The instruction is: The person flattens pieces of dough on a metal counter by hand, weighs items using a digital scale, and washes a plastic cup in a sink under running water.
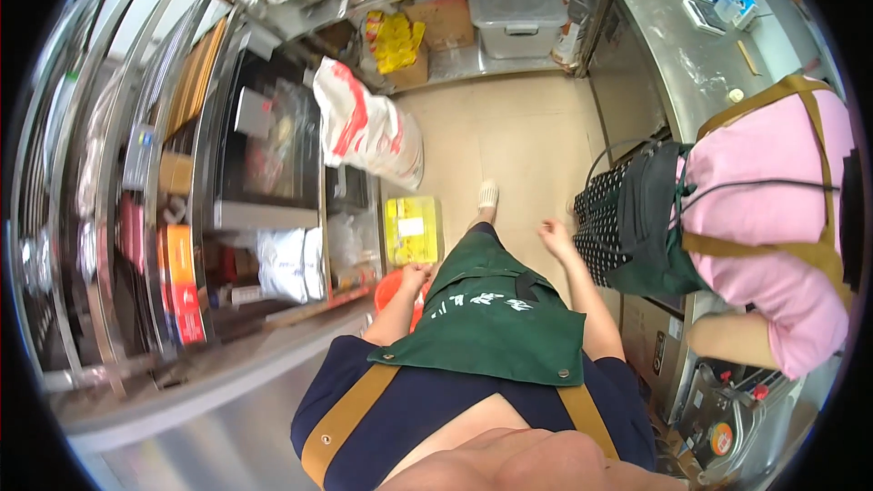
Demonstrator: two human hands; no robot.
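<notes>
- Left hand (417,275) is down right by the red bucket (386,290); fingers curled, can't really tell if that grip's on anything
- Right hand (555,236) is loose, grip released, near a co-worker (759,164) in pink
- Bucket's on the floor (509,127), just beside the yellow bin (397,247)
- Big red-and-white sack (368,132) stands past the bin
</notes>
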